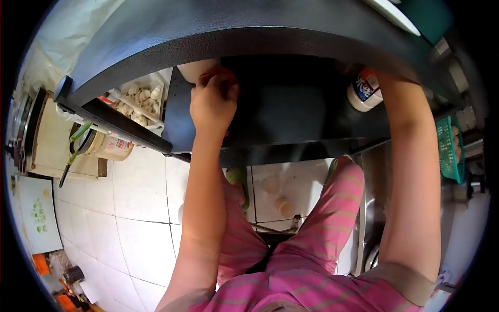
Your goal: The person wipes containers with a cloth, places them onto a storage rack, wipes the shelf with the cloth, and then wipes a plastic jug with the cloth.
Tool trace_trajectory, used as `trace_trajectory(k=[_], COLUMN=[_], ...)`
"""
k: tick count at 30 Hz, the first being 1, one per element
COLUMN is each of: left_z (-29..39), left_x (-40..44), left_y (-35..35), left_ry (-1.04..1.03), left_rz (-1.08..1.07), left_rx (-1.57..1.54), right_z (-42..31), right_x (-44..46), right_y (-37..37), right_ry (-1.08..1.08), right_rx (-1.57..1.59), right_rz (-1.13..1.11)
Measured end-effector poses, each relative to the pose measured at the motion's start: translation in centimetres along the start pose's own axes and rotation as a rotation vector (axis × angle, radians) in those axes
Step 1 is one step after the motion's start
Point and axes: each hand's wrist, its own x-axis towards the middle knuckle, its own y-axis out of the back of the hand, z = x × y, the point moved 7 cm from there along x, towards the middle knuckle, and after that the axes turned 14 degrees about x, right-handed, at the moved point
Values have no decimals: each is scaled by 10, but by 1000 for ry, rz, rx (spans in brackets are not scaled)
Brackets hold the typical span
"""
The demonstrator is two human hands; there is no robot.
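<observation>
Black shelf (283, 106) bears a jar (359, 101) above white tiles (140, 192).

Up at 12 o'clock, the black top (218, 35) is curving across the view, and a white plate (396, 16), only its edge showing, is lying over toward half past one. Just beneath, the dark shelf (291, 117) is running from 11 round to 2, its middle catching a dull sheen. At 2 o'clock a jar (364, 96) is standing on it; at 11 a pale container (194, 70) is sitting well apart from the jar, with a red thing (227, 77) showing just beside it, partly hidden. Below, the white tiled floor (140, 192) is spreading toward 8, and a green shoe (244, 192) is resting on it near 6.
</observation>
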Motion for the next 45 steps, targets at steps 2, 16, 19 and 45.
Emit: trace_trajectory(k=[2, 16, 19, 45], left_z=[2, 41, 45, -32], left_x=[-1, -13, -16, -18], left_y=[2, 25, 26, 67], left_ry=[-16, -215, -237, 255], left_rz=[24, 45, 89, 294], left_rx=[1, -242, -637, -590], right_z=[-13, -213, -241, -323], right_x=[-6, -121, -143, -89], right_y=[14, 15, -6, -173], right_ry=[50, 285, 288, 266], right_rx=[30, 320, 618, 432], right_rz=[9, -543, -624, -79])
